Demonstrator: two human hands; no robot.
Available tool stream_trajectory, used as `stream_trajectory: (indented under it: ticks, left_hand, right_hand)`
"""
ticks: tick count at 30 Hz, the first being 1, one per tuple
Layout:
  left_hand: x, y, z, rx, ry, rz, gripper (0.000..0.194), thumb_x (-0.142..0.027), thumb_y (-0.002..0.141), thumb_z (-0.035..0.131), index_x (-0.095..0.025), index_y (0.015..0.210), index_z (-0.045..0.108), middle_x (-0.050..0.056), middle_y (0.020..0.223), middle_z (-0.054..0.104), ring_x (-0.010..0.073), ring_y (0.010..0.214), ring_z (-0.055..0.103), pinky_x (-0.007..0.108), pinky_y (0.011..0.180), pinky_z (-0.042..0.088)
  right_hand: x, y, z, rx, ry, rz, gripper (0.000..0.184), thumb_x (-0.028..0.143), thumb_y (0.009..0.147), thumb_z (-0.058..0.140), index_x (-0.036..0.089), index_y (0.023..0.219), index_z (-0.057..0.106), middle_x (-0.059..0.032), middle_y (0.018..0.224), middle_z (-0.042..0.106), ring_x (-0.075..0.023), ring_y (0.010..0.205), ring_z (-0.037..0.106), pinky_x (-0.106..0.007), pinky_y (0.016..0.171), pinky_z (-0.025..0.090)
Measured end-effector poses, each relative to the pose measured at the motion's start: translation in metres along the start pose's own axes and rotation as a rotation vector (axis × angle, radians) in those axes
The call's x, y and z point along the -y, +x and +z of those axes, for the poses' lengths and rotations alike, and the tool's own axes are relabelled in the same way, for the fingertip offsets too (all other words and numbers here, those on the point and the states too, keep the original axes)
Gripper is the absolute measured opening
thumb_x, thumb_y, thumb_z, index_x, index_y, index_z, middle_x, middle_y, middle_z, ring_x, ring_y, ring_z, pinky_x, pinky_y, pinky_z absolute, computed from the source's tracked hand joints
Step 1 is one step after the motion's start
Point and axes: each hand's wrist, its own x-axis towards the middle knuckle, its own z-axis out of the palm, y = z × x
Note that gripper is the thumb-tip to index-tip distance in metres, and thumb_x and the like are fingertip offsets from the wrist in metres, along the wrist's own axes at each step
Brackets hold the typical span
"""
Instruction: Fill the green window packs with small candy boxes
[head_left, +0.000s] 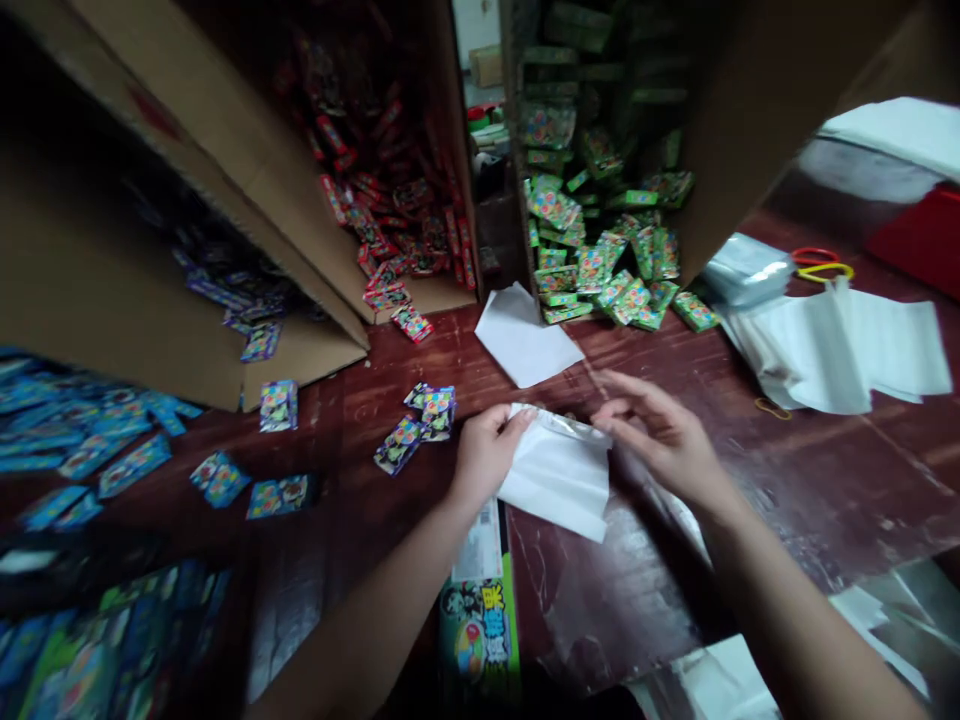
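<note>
Left hand pinches the upper left corner of a white pouch, thumb against fingers; right hand at its upper right corner, thumb and forefinger nearly together, other fingers loose, firm hold uncertain. Nearest: green-and-black printed box just on the pouch's near side. Pouch hangs slack above the red-brown tabletop; no packet seen in it or in either hand. Progress, by judgement: pouch picked up, packets loose outside it; anything beyond that can't be told. Left of pouch, small purple packets; farther left, blue packets. Just beyond pouch, another white sheet. Right and beyond, white pouch stack. Farthest, open cartons with red packets and green packets; their walls limit reach ahead. Most elbow room seems rightward, over crinkled clear film; leftward, packets crowd.
</note>
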Motion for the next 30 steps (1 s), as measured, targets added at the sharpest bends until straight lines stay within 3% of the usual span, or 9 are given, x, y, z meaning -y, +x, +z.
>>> stream_trajectory:
  ticks: [3,6,9,13,17,21,24,27,30]
  left_hand:
    - [-0.003,-0.005,-0.014,0.010,0.016,0.022,0.039,-0.051,0.080,0.075,-0.018,0.101,0.073,0.006,0.092,0.073,0.0203,0.080,0.063,0.027,0.070,0.046]
    - [-0.004,-0.031,-0.050,-0.055,0.211,0.151,0.053,-0.044,0.082,0.076,-0.024,0.130,0.064,0.011,0.131,0.065,0.0273,0.112,0.060,0.038,0.098,0.044]
    - [0.003,-0.069,-0.085,0.038,0.424,0.201,0.017,-0.031,0.092,0.064,-0.025,0.104,0.074,0.007,0.110,0.071,0.0256,0.108,0.059,0.041,0.103,0.038]
    - [0.009,-0.105,-0.111,0.176,0.350,0.114,0.013,-0.021,0.090,0.062,-0.024,0.086,0.073,0.003,0.091,0.072,0.0212,0.093,0.063,0.037,0.092,0.044]
    - [0.000,-0.122,-0.124,0.211,0.135,0.036,0.017,-0.019,0.089,0.062,-0.023,0.101,0.073,0.003,0.101,0.071,0.0182,0.094,0.065,0.031,0.088,0.048]
    - [0.001,-0.133,-0.132,0.183,0.015,0.032,0.021,-0.020,0.089,0.065,-0.022,0.108,0.072,0.005,0.103,0.070,0.0171,0.094,0.066,0.029,0.086,0.050]
    - [0.011,-0.139,-0.135,0.127,-0.012,0.077,0.012,-0.024,0.087,0.069,-0.021,0.097,0.076,0.007,0.109,0.067,0.0182,0.101,0.066,0.032,0.093,0.051]
    - [0.022,-0.146,-0.135,0.125,-0.038,0.094,0.010,-0.026,0.086,0.072,-0.021,0.094,0.077,0.007,0.116,0.068,0.0194,0.107,0.066,0.034,0.099,0.050]
    - [0.027,-0.153,-0.132,0.187,-0.115,0.027,0.015,-0.024,0.089,0.068,-0.018,0.101,0.075,0.007,0.110,0.073,0.0183,0.100,0.069,0.032,0.092,0.053]
  right_hand:
    - [0.008,-0.009,-0.008,-0.174,0.046,-0.006,0.056,0.027,0.086,0.076,0.030,0.138,0.056,-0.0021,0.094,0.069,-0.0161,0.086,0.066,-0.031,0.081,0.058]
    - [0.016,-0.020,-0.014,-0.240,0.050,0.033,0.057,0.025,0.082,0.079,0.032,0.135,0.058,-0.0018,0.096,0.068,-0.0163,0.089,0.066,-0.029,0.085,0.058]
    - [0.028,-0.031,0.002,-0.101,0.054,0.076,0.056,0.024,0.083,0.078,0.031,0.135,0.058,-0.0021,0.093,0.068,-0.0168,0.088,0.067,-0.029,0.083,0.059]
    - [0.045,-0.036,0.051,0.208,0.070,0.061,0.054,0.025,0.089,0.071,0.032,0.139,0.053,-0.0022,0.091,0.068,-0.0173,0.085,0.067,-0.033,0.083,0.059]
    - [0.053,-0.031,0.093,0.387,0.058,0.057,0.058,0.029,0.094,0.066,0.032,0.146,0.042,-0.0047,0.103,0.068,-0.0187,0.098,0.068,-0.037,0.092,0.058]
    - [0.052,-0.040,0.117,0.456,-0.007,0.046,0.072,0.028,0.096,0.062,0.037,0.156,0.024,-0.0105,0.142,0.054,-0.0198,0.105,0.069,-0.039,0.095,0.059]
    - [0.045,-0.066,0.131,0.398,-0.169,-0.084,0.080,0.019,0.096,0.061,0.042,0.158,0.016,-0.0119,0.155,0.039,-0.0185,0.096,0.072,-0.041,0.093,0.061]
    - [0.037,-0.092,0.137,0.350,-0.343,-0.329,0.084,0.007,0.094,0.058,0.047,0.157,0.019,-0.0093,0.157,0.038,-0.0213,0.104,0.070,-0.046,0.096,0.059]
    - [0.041,-0.093,0.133,0.336,-0.286,-0.292,0.085,0.007,0.094,0.058,0.046,0.157,0.016,-0.0099,0.156,0.038,-0.0199,0.103,0.070,-0.045,0.093,0.060]
